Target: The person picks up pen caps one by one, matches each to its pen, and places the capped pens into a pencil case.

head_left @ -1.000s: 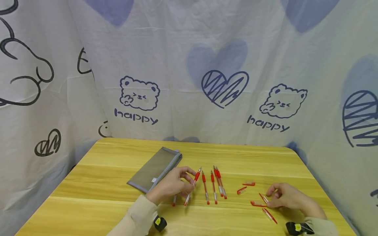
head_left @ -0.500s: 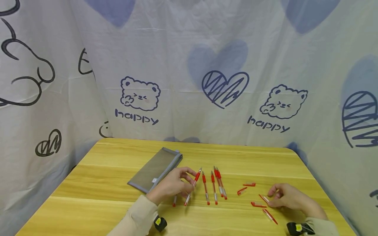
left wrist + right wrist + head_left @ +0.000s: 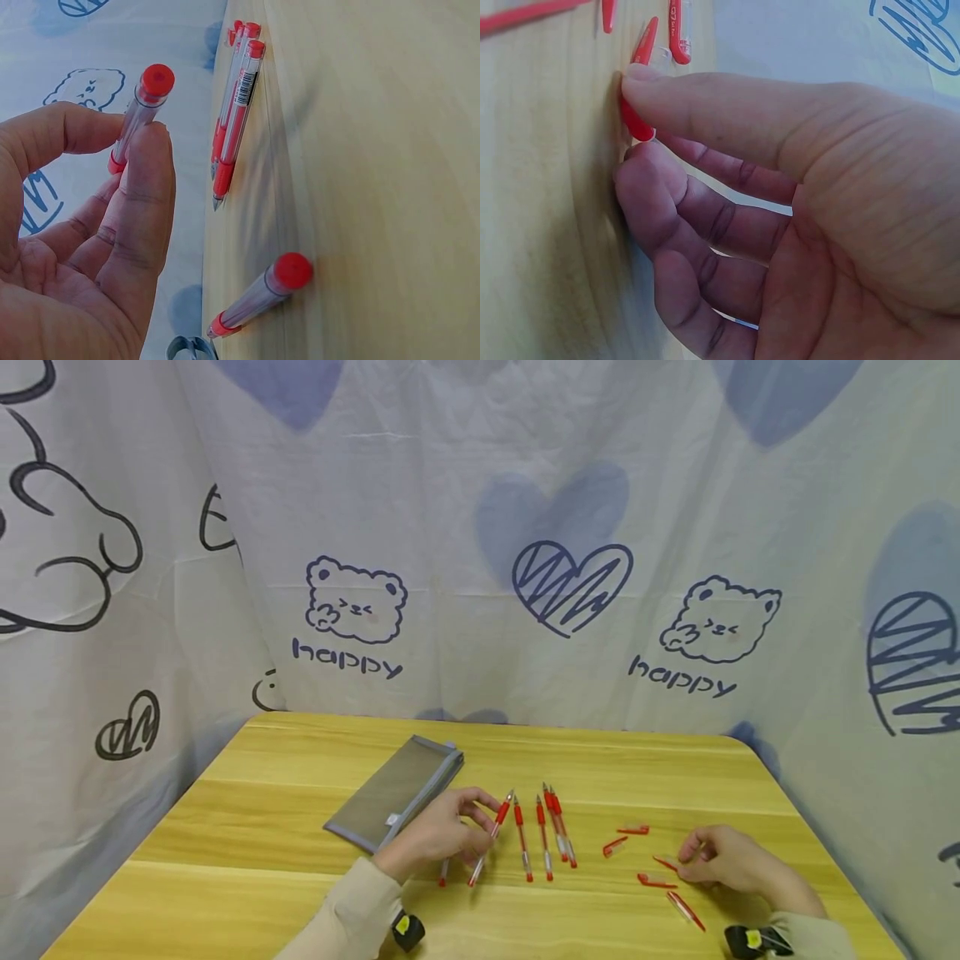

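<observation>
My left hand [image 3: 442,831] pinches an uncapped red gel pen [image 3: 502,813] between thumb and fingers, its metal tip tilted up and away. In the left wrist view, the pen's red end plug [image 3: 157,79] faces the camera. Another red pen [image 3: 444,870] lies partly hidden beneath this hand. To its right, several more uncapped pens [image 3: 543,847] lie side by side, tips pointing away. My right hand [image 3: 731,864] pinches a red pen cap [image 3: 646,43] between thumb and forefinger, low over the table. Loose caps [image 3: 657,882] lie just left of that hand.
A grey mesh zip pouch [image 3: 390,785] lies flat behind the left hand. One cap [image 3: 686,911] sits nearest the front, and two others [image 3: 615,846] lie farther back. Behind the wooden table [image 3: 247,793] hangs a printed cloth [image 3: 450,652].
The cap in my right hand has turned slightly, and its clear part is now hidden by the fingers. My left hand and its pen have hardly moved.
</observation>
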Demonstrator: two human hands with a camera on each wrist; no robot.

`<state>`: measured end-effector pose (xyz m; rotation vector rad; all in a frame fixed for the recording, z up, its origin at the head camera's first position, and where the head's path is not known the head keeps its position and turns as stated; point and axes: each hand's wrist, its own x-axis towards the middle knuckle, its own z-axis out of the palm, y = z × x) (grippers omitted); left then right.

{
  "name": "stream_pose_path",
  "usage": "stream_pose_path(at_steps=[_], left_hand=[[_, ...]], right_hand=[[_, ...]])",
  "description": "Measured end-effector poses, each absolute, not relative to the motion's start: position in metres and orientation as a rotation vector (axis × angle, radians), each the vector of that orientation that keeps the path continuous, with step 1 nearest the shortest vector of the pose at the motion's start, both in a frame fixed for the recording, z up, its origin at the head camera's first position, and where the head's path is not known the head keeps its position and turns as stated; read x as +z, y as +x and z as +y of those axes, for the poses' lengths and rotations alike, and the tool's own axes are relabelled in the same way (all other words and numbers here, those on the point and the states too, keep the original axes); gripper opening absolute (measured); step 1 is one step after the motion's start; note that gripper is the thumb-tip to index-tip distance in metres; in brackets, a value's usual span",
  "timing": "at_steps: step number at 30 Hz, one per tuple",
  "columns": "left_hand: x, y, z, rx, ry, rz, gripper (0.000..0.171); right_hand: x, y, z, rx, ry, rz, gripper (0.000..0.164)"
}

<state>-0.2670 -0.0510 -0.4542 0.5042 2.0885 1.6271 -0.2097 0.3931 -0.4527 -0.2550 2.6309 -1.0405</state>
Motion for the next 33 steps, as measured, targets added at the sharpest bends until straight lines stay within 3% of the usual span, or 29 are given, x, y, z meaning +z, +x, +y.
stream_pose_path(at_steps=[33], left_hand=[[-0.4554, -0.2672, -0.0490, 1.628, 0.483, 2.056, 0.045]], right_hand=[[-0.4516, -0.2131, 0.3955, -1.140, -0.172, 2.553, 0.018]])
